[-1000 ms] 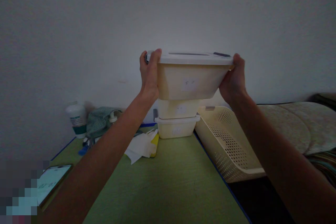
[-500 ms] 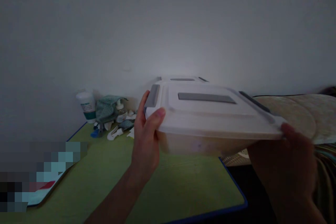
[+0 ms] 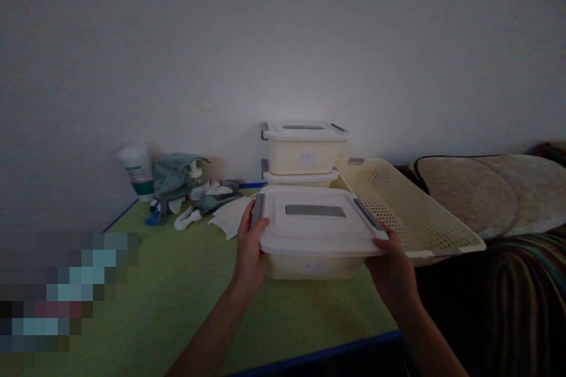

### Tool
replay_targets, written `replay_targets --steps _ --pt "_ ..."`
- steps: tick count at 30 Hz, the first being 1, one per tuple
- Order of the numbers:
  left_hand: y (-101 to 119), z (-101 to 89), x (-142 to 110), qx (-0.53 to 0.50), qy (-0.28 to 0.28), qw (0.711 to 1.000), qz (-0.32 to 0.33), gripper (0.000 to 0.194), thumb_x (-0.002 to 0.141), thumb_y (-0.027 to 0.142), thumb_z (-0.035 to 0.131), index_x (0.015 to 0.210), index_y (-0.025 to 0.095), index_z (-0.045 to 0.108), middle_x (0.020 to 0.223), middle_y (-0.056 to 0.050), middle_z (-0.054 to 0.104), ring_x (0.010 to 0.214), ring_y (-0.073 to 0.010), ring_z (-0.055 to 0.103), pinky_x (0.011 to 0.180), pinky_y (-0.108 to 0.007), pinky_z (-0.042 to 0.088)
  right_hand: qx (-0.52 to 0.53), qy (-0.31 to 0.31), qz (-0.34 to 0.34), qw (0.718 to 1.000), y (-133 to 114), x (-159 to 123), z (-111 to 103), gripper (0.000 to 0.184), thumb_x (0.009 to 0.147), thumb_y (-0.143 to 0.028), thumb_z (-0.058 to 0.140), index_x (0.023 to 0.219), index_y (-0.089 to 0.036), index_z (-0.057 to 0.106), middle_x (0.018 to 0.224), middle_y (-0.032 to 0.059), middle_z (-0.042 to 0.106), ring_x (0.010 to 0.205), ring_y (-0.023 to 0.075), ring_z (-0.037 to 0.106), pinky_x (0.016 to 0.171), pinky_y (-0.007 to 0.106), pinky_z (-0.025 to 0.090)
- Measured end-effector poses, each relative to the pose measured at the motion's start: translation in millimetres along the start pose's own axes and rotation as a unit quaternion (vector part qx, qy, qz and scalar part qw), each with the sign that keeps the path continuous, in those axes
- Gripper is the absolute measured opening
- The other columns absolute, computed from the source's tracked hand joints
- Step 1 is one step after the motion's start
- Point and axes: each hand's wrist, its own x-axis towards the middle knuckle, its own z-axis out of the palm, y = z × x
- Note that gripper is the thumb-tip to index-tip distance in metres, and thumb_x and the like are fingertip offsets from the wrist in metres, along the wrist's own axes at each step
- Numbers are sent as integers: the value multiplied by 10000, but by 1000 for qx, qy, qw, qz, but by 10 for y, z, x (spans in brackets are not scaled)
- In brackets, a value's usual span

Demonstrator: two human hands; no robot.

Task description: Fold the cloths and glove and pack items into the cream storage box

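Note:
Between my two hands is a cream storage box (image 3: 318, 232) with a white lid and grey side latches. My left hand (image 3: 252, 247) grips its left side, thumb on the lid's rim. On the right side, my right hand (image 3: 393, 265) grips the box below the latch, its thumb at the lid's corner. Whether the box bottom touches the table cannot be made out. Behind it, two similar lidded boxes are stacked against the wall, the upper box (image 3: 305, 153) resting on the lower box (image 3: 300, 178).
A cream perforated basket (image 3: 415, 206) stands open at the right, beside a beige cushion (image 3: 495, 194). On the green table mat (image 3: 177, 294), a white bottle (image 3: 137, 174), a grey-green cloth (image 3: 172, 174), a pump bottle (image 3: 197, 179) and small items sit at the back left.
The held box has moved lower and farther from me, and now looks smaller. My right hand has come inward with it. The stacked boxes and basket behind are now uncovered.

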Motion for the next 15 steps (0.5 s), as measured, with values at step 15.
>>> replay_targets --steps 15 --pt "-6 -80 305 39 5 999 22 612 626 173 615 1216 192 456 1149 -68 574 855 -146 605 651 -197 467 -129 -62 -19 990 -34 434 -33 504 437 -232 716 899 -251 516 905 -6 572 804 179 547 641 286 443"
